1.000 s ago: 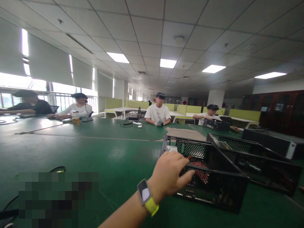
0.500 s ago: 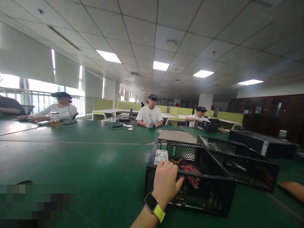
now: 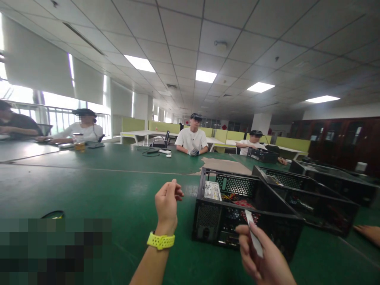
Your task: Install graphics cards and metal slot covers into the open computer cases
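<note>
My left hand (image 3: 166, 204), with a yellow-green watch band (image 3: 161, 240) at the wrist, is raised over the green table (image 3: 118, 202), left of an open black computer case (image 3: 249, 221). Its fingers curl in against the thumb; whatever they may hold is hidden. In front of the case, my right hand (image 3: 267, 255) pinches a flat, pale strip (image 3: 254, 237) between thumb and fingers, tilted up toward the case. Inside the case are a power supply (image 3: 212, 190) with a white label, coloured cables (image 3: 231, 196) and a red part (image 3: 245, 204).
A second open black case (image 3: 314, 202) and a closed one (image 3: 335, 178) stand to the right. Another person's hand (image 3: 368, 233) rests at the right edge. Across the table sits a person with gloved hands (image 3: 193, 152). A cable (image 3: 150, 152) lies farther back.
My left hand has left the case's near edge and moved left, turning and curling its fingers. My right hand has come into view with the pale strip. The view has shifted slightly.
</note>
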A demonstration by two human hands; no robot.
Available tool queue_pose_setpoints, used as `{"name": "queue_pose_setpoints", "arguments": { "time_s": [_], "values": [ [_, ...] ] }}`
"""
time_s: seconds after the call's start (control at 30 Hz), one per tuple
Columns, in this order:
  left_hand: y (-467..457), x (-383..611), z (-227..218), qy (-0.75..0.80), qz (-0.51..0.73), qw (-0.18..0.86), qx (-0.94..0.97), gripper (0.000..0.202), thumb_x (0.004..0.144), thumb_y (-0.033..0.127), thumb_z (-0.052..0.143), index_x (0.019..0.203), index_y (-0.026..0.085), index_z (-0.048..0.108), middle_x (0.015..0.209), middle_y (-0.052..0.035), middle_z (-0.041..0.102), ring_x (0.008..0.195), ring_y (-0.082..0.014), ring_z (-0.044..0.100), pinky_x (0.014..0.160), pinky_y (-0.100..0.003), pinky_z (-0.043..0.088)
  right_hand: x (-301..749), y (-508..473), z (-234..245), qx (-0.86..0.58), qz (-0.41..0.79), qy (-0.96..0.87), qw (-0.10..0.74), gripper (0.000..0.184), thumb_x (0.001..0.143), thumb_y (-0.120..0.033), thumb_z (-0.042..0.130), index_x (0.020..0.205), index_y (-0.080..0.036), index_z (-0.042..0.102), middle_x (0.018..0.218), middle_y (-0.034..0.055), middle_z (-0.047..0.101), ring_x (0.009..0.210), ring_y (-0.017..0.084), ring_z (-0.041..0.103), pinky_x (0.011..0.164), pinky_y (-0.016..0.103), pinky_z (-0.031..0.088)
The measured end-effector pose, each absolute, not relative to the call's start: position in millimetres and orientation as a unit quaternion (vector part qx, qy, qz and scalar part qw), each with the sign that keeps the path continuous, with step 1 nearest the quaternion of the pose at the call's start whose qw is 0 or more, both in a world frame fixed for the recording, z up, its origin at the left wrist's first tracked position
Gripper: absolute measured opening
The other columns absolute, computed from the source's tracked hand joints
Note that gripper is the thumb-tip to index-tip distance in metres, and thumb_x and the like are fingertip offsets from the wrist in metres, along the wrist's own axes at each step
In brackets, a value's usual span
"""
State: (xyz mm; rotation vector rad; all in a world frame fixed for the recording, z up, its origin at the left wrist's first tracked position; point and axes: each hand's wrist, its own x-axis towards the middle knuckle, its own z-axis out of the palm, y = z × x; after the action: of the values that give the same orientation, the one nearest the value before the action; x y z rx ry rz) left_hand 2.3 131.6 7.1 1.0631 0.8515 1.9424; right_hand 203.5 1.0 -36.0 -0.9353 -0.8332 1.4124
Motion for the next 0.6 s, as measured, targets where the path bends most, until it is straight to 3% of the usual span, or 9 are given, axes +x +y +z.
{"name": "queue_pose_setpoints", "arguments": {
  "time_s": [0.1, 0.2, 0.33, 0.47, 0.53, 0.6],
  "values": [
    [130.6, -7.7, 13.8, 0.315, 0.768, 0.412, 0.375, 0.030, 0.075, 0.041, 0.060, 0.060, 0.016, 0.054, 0.048, 0.0036, 0.051, 0.046, -0.0101, 0.048, 0.043, -0.019, 0.037, 200.6, 28.0, -22.0, -0.396, 0.616, -0.250, 0.633, 0.035, 0.070, -0.050, 0.064, 0.075, -0.017, 0.054, 0.042, -0.0082, 0.041, 0.027, 0.004, 0.031, 0.030, 0.016, 0.015],
    [126.0, -10.5, 18.3, 0.296, 0.775, 0.415, 0.373, 0.029, 0.074, 0.040, 0.060, 0.059, 0.016, 0.053, 0.046, 0.0038, 0.050, 0.045, -0.0093, 0.047, 0.043, -0.018, 0.036, 189.3, 30.1, -14.7, -0.402, 0.589, -0.230, 0.663, 0.032, 0.073, -0.048, 0.062, 0.075, -0.019, 0.049, 0.042, -0.0080, 0.043, 0.027, 0.006, 0.034, 0.031, 0.016, 0.015],
    [120.4, -9.0, 22.4, 0.277, 0.774, 0.411, 0.394, 0.030, 0.074, 0.041, 0.059, 0.059, 0.016, 0.052, 0.045, 0.0037, 0.050, 0.044, -0.0089, 0.047, 0.044, -0.018, 0.036, 187.2, 37.0, -10.5, -0.407, 0.623, -0.250, 0.619, 0.023, 0.084, -0.039, 0.054, 0.074, -0.020, 0.045, 0.045, -0.0080, 0.044, 0.029, 0.003, 0.032, 0.033, 0.014, 0.015],
    [117.5, -7.1, 26.0, 0.277, 0.767, 0.415, 0.404, 0.030, 0.074, 0.040, 0.059, 0.059, 0.016, 0.053, 0.044, 0.0042, 0.048, 0.042, -0.0084, 0.045, 0.043, -0.018, 0.035, 190.5, 47.1, -16.1, -0.374, 0.681, -0.204, 0.596, 0.028, 0.091, -0.037, 0.041, 0.071, -0.019, 0.045, 0.040, -0.0088, 0.036, 0.027, 0.002, 0.025, 0.034, 0.013, 0.009],
    [117.1, -7.1, 27.5, 0.274, 0.765, 0.419, 0.405, 0.029, 0.074, 0.039, 0.059, 0.058, 0.016, 0.052, 0.044, 0.0046, 0.047, 0.042, -0.0081, 0.044, 0.043, -0.018, 0.035, 190.9, 45.3, -20.7, -0.368, 0.685, -0.194, 0.598, 0.028, 0.087, -0.040, 0.049, 0.069, -0.019, 0.046, 0.039, -0.0090, 0.035, 0.026, 0.002, 0.025, 0.034, 0.013, 0.007],
    [117.1, -7.4, 28.6, 0.268, 0.768, 0.418, 0.404, 0.029, 0.074, 0.038, 0.059, 0.057, 0.016, 0.052, 0.043, 0.0048, 0.047, 0.042, -0.0081, 0.044, 0.042, -0.018, 0.035, 191.6, 39.2, -26.1, -0.357, 0.690, -0.189, 0.601, 0.031, 0.074, -0.041, 0.066, 0.066, -0.018, 0.047, 0.038, -0.0102, 0.034, 0.025, 0.001, 0.024, 0.033, 0.013, 0.006]
  ]
}}
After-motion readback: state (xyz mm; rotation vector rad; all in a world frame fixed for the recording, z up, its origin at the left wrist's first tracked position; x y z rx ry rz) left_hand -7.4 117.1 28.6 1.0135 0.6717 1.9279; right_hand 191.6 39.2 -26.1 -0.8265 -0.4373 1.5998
